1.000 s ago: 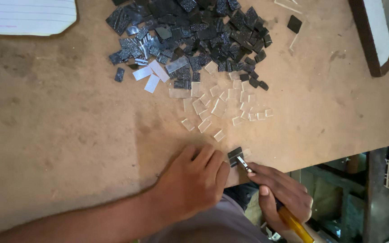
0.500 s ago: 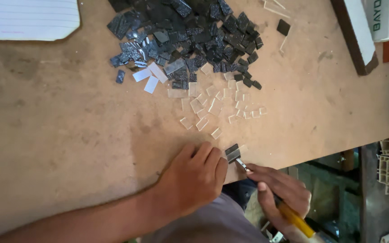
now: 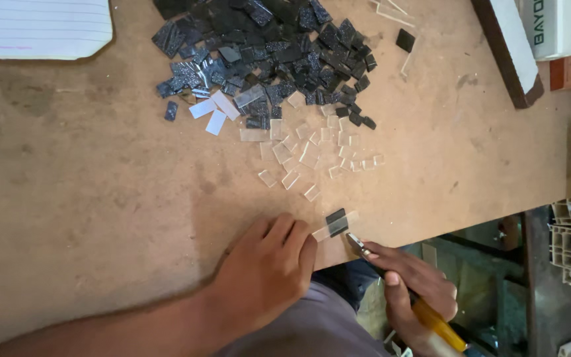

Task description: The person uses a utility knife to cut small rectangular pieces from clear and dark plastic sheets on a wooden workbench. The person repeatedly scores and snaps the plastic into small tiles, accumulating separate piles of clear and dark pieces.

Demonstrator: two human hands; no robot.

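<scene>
A wide brown fibreboard table (image 3: 87, 185) fills most of the view from above. Far beyond the hands, at the back of the table, a big heap of small black tiles (image 3: 266, 53) spreads out, and a looser scatter of clear tiles (image 3: 305, 155) trails from that heap towards the hands. A lined sheet of paper (image 3: 38, 26) lies at the far left corner, and a dark wooden strip (image 3: 503, 49) runs along the far right.

The left hand (image 3: 266, 274) lies flat at the near table edge, fingers pressed down on one end of a narrow clear strip (image 3: 335, 226). The strip has a small black tile (image 3: 336, 221) on it, just past the fingertips. The right hand (image 3: 411, 291) is closed around a yellow-handled cutter (image 3: 398, 284), whose metal tip touches the table edge directly beside the strip (whether the tip is biting the strip cannot be made out).

Compared with a second ago, the strip reaches further out from under the left fingertips, and the cutter tip sits at its end rather than over the black piece. This suggests the work has advanced along the strip to a fresh section.
</scene>
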